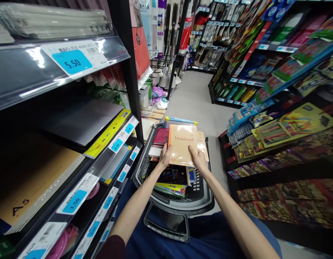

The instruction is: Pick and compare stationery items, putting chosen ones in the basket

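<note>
At frame centre: rectangular tan notebook (182, 148), glossy-wrapped, pinched by left hand (164, 157) and right hand (199, 160); lower centre: black plastic basket (182, 208), perforated, round-cornered.

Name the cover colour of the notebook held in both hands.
Light tan; the notebook shows best in the head view.

Black basket (179, 208) with assorted stationery (170, 176) inside

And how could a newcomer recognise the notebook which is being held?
Find the black basket in the aisle. Over its contents, the left grip and right grip hold a tan notebook. It shows the whole word "Notebook", while the second notebook behind is partly covered.
</note>
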Demonstrator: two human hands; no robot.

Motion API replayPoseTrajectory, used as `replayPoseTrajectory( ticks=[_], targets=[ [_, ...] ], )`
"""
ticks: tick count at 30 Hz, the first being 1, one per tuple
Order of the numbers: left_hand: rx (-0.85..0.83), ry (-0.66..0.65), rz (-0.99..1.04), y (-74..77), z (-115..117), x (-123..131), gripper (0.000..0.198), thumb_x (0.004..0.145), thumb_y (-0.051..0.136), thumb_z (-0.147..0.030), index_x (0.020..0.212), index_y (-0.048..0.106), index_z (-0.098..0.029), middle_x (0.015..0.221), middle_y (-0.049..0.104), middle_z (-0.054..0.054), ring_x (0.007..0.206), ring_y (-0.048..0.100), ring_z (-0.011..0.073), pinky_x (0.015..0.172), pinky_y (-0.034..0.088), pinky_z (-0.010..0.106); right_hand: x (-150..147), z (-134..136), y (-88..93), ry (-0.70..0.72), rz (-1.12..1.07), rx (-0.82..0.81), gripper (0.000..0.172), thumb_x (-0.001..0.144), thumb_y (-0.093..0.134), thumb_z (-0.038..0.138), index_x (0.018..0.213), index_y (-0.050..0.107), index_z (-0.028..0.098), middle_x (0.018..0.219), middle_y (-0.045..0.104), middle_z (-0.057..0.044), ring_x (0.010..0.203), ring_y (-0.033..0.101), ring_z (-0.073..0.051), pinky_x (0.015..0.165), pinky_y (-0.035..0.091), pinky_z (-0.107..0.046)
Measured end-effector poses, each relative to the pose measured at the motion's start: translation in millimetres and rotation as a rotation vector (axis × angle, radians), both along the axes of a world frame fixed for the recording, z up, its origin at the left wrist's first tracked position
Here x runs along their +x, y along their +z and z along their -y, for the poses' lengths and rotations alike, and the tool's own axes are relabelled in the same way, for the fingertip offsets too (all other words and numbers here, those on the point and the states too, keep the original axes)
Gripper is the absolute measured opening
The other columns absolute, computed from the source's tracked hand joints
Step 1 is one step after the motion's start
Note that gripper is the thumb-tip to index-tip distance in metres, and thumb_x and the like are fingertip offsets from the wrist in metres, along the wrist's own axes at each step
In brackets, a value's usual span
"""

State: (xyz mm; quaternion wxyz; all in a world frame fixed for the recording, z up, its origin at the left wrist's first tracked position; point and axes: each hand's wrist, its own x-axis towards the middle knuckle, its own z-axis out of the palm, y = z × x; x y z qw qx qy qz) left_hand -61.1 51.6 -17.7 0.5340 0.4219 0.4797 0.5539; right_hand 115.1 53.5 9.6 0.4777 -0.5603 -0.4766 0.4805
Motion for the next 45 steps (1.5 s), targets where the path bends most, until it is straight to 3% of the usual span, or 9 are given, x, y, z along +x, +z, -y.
replayPoseTrajectory(
  ticks=[7, 24, 30, 38, 45],
  targets=[
    [0.067, 0.014, 0.021, 2.0, 1.3, 0.4, 0.046, 0.089, 0.052, -0.055, 0.116, 0.058, -0.02, 0.117, 0.067, 0.01, 0.108, 0.062, 0.0263, 0.096, 0.047, 0.038, 1.3, 0.7, 0.2, 0.023, -0.024, -0.018, 0.046, 0.082, 0.066, 0.06, 0.107, 0.071, 0.022, 0.114, 0.069, -0.006, 0.101, 0.066, -0.03, 0.088, 0.057, -0.041],
    [0.059, 0.011, 0.088, 1.1, 0.7, 0.5, 0.046, 0.086, 0.058, -0.053, 0.117, 0.059, -0.019, 0.12, 0.066, 0.01, 0.111, 0.061, 0.0273, 0.098, 0.047, 0.04, 0.4, 0.7, 2.5, 0.031, -0.071, -0.027, 0.044, 0.082, 0.068, 0.059, 0.105, 0.07, 0.023, 0.115, 0.068, -0.005, 0.105, 0.065, -0.03, 0.097, 0.054, -0.044],
    [0.05, 0.017, 0.101, 1.0, 0.8, 0.6, 0.046, 0.081, 0.066, -0.045, 0.119, 0.058, -0.02, 0.121, 0.066, 0.009, 0.115, 0.06, 0.0271, 0.102, 0.046, 0.041, 1.7, -0.4, -0.4, 0.03, -0.093, -0.035, 0.044, 0.081, 0.068, 0.059, 0.106, 0.07, 0.024, 0.115, 0.068, -0.005, 0.106, 0.065, -0.03, 0.096, 0.054, -0.045],
    [0.106, -0.022, 0.076, -2.5, 1.0, 0.4, 0.042, 0.085, 0.062, -0.039, 0.123, 0.057, -0.021, 0.124, 0.065, 0.009, 0.113, 0.061, 0.0261, 0.096, 0.05, 0.041, 3.6, -0.2, -1.4, 0.033, -0.103, -0.09, 0.046, 0.08, 0.068, 0.06, 0.108, 0.069, 0.023, 0.117, 0.068, -0.006, 0.103, 0.066, -0.029, 0.09, 0.057, -0.042],
    [0.075, -0.01, 0.044, -6.2, -1.1, 0.6, 0.042, 0.082, 0.064, -0.041, 0.119, 0.058, -0.02, 0.121, 0.066, 0.009, 0.111, 0.061, 0.0268, 0.096, 0.049, 0.04, 5.2, -0.5, -5.7, 0.046, -0.018, -0.013, 0.046, 0.082, 0.065, 0.061, 0.107, 0.069, 0.023, 0.116, 0.068, -0.006, 0.102, 0.066, -0.03, 0.086, 0.058, -0.043]
  ],
)
